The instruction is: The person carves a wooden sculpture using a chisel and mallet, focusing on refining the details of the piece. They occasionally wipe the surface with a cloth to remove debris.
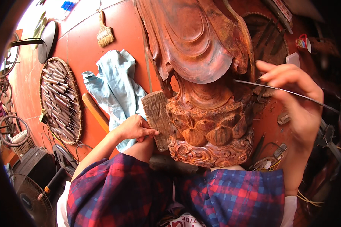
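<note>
A carved reddish-brown wooden statue (204,94) lies in front of me, its base of petals and swirls near my knees and draped robe folds farther off. Raised at its right side, my right hand (297,90) pinches a thin metal rod (276,88); the rod's tip is by the groove under the robe's rounded edge. My left hand (135,128) rests over my left knee with fingers curled, its fingertips reaching the rough wooden block (155,117) standing against the statue's base. What lies inside those fingers, if anything, is hidden.
On the red floor at left are a light blue cloth (115,81), a brush (104,33), a wooden-handled tool (94,111) and a round basket (79,109) of many metal chisels. A fan (32,198) stands lower left. A second basket (284,36) and a red mug (303,43) are at right.
</note>
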Available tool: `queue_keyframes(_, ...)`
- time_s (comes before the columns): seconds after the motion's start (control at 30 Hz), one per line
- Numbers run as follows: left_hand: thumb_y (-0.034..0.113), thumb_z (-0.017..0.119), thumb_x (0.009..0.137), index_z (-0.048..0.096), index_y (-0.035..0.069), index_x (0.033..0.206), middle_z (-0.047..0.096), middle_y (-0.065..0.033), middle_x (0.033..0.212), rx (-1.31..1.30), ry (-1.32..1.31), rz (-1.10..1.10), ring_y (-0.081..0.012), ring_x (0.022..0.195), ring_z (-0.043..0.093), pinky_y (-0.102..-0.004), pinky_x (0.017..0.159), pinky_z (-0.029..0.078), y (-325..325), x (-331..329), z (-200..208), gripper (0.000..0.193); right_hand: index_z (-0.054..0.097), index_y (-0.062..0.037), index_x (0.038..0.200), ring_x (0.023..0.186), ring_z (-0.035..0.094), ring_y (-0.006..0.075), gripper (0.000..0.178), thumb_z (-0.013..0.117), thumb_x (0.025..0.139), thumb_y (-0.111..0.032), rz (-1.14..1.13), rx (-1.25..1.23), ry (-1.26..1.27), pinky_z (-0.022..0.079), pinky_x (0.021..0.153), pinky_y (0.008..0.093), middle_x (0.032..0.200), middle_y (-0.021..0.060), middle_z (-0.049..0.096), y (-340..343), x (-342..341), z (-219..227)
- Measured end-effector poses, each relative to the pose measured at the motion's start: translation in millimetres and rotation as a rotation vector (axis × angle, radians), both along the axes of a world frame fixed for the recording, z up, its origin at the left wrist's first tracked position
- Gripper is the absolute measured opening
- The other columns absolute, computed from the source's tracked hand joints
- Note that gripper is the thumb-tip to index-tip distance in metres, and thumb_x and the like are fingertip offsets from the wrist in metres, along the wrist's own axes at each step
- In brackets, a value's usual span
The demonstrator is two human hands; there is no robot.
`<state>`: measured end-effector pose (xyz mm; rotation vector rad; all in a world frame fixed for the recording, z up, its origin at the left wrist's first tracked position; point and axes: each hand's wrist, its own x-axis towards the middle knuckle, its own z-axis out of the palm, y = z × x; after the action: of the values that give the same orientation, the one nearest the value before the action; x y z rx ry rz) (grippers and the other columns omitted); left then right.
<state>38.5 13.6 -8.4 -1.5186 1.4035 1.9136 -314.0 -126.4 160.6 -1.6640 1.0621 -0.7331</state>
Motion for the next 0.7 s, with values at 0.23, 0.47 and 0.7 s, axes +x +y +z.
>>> queue_keyframes(0.23, 0.049, 0.073, 0.086, 0.078, 0.008, 0.074, 0.064, -0.0011, 0.051, 0.004, -0.026, 0.006, -0.0094, 0.049, 0.063, -0.0269, 0.055, 0.051, 4, 4, 0, 0.043, 0.017, 0.0059, 0.151, 0.054, 0.056, 0.0047, 0.084, 0.071, 0.093, -0.023, -0.148, 0.185, -0.216, 0.043, 0.045, 0.0129, 0.083, 0.0068, 0.058, 9, -41, -2)
queue_keyframes(0.47, 0.047, 0.075, 0.086, 0.078, 0.007, 0.073, 0.064, -0.0011, 0.051, -0.011, -0.006, 0.027, -0.0094, 0.048, 0.063, -0.0270, 0.054, 0.052, 1, -1, 0, 0.042, 0.033, 0.0042, 0.148, 0.055, 0.062, 0.0153, 0.056, 0.049, 0.095, -0.006, 0.047, 0.720, -1.192, 0.052, 0.041, 0.0293, 0.126, 0.0191, 0.065, 33, -63, -35)
queue_keyframes(0.7, 0.047, 0.075, 0.086, 0.077, 0.007, 0.072, 0.064, -0.0011, 0.051, 0.004, -0.013, 0.024, -0.0090, 0.048, 0.063, -0.0265, 0.054, 0.052, 0, 0, 2, 0.042, 0.070, 0.0059, 0.111, 0.065, 0.062, 0.0106, 0.037, 0.063, 0.099, -0.029, -0.204, 0.369, -0.403, 0.051, 0.058, 0.0213, 0.086, 0.0087, 0.065, 44, -30, -50)
